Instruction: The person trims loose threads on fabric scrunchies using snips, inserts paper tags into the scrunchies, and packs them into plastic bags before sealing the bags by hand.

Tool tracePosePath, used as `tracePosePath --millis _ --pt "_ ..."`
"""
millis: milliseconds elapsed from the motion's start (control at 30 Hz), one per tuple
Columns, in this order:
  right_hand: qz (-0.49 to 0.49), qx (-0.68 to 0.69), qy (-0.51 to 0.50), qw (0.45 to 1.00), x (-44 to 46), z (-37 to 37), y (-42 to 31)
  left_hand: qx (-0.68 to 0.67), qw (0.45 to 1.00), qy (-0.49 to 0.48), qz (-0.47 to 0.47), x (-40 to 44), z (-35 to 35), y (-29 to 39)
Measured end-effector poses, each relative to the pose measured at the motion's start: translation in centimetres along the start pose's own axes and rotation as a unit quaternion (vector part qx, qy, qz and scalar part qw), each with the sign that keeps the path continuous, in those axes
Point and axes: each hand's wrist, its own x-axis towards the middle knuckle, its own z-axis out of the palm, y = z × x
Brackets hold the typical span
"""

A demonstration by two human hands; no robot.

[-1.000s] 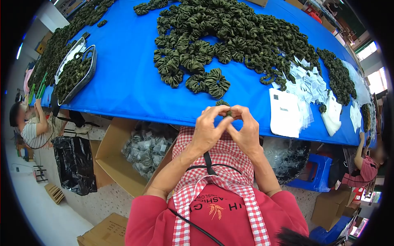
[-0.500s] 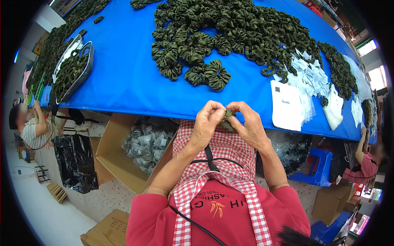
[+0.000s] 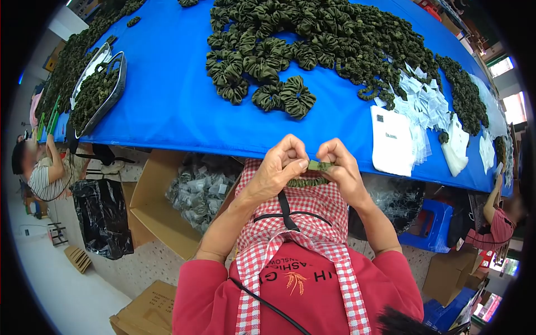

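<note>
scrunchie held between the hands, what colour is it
The scrunchie is olive green, paler along its smooth upper stretch; the head view shows it.

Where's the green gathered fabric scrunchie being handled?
Centre of the head view: the scrunchie is between left hand and right hand, over the red-checked cloth apron.

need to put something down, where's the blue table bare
Bare: the long blue table between the grey oblong basket and the heaped dark green gathered scrunchies, plus the strip from that heap to the near edge, left of the flat white printed bag. Crowded: the right side, under pale plastic packets.
</note>
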Motion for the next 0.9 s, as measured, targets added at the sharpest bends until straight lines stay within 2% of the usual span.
tracePosePath --millis 33,67,133,167,267,433,500,667,900 --pt "-0.031 -0.133 0.04 0.99 -0.1 0.4 -0.2 0.009 1.0 0.001 0.007 0.0 0.0 0.2" --pt "-0.028 -0.133 0.042 0.99 -0.2 0.7 -0.6 0.018 1.0 0.003 0.014 -0.1 -0.1 0.2" --pt "-0.093 -0.281 0.035 0.955 -0.2 1.4 -2.0 0.002 1.0 -0.001 0.012 -0.1 -0.3 0.2" --pt "-0.156 -0.318 0.069 0.933 0.1 1.5 -0.8 0.021 1.0 -0.011 0.017 -0.2 -0.3 0.1" --pt "-0.204 -0.336 0.082 0.916 0.3 1.4 -0.3 0.045 0.998 -0.025 0.022 -0.3 -0.6 -0.2" --pt "-0.169 -0.327 0.082 0.926 0.1 0.9 -0.1 0.024 0.999 -0.021 0.027 -0.6 -0.1 -0.6" --pt "-0.167 -0.32 0.08 0.929 0.2 0.5 0.2 0.006 0.999 0.01 0.047 -0.6 0.1 -1.1" --pt "-0.212 -0.354 0.094 0.906 -0.1 0.5 0.7 -0.025 0.998 0.027 0.057 -0.9 -0.4 -1.9" --pt "-0.224 -0.356 0.082 0.904 0.1 0.7 0.5 -0.024 0.998 0.03 0.053 -0.8 -0.6 -1.9"
